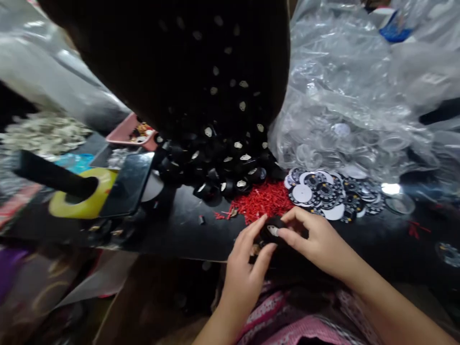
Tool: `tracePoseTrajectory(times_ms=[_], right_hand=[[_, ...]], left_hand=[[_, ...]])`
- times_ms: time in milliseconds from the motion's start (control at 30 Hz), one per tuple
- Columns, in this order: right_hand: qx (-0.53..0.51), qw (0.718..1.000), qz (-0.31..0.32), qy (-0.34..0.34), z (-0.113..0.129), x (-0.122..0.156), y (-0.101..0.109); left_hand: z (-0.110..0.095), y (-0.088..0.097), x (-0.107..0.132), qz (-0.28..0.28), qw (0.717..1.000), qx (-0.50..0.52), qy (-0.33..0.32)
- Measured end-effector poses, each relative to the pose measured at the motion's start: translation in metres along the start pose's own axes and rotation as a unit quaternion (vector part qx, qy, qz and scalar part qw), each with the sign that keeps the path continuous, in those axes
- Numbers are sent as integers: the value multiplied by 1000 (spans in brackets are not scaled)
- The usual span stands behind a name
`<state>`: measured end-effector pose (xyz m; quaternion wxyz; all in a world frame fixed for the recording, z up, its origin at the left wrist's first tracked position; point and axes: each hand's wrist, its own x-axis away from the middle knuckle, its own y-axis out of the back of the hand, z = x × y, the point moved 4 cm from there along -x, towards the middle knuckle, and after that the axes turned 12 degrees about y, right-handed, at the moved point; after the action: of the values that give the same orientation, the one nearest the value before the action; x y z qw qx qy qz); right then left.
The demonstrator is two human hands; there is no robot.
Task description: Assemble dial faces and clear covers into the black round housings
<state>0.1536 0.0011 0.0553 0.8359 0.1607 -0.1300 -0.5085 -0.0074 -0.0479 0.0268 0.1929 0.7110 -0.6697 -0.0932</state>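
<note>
At the table's front edge, my left hand (247,261) and my right hand (312,237) meet around a small black round watch case (269,230) with a pale oval plate in it. Thumb and fingers of my left hand grip its left side. My right fingers press on its right side, the thumb by the pale plate. Just beyond lies a heap of tiny red strips (268,201). Many similar black cases (240,184) are piled behind it, partly in shadow. To the right, printed black-and-white dials (323,191) lie in an overlapping pile.
A large dark bag (179,62) hangs over the back. Clear plastic bags (341,72) and clear round covers (319,153) fill the right rear. A phone (127,187) leans by a yellow tape roll (102,191) at left, near a pink tray (122,132).
</note>
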Motion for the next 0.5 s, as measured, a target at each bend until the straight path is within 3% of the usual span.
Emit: tracePoseTrajectory(times_ms=[67, 133, 233, 300, 367, 500], right_hand=[[5, 999, 37, 0, -2, 2, 6], [6, 998, 63, 17, -3, 1, 15], [165, 984, -14, 57, -10, -10, 39], [345, 934, -71, 53, -18, -19, 54], [451, 889, -76, 35, -28, -25, 60], [442, 891, -91, 45, -40, -26, 63]], left_hand=[[7, -10, -2, 73, 987, 87, 113], [10, -18, -5, 139, 952, 177, 209], [12, -26, -6, 139, 883, 321, 312], [12, -28, -4, 107, 839, 405, 347], [10, -31, -1, 109, 810, 455, 354], [4, -32, -1, 138, 801, 480, 329]])
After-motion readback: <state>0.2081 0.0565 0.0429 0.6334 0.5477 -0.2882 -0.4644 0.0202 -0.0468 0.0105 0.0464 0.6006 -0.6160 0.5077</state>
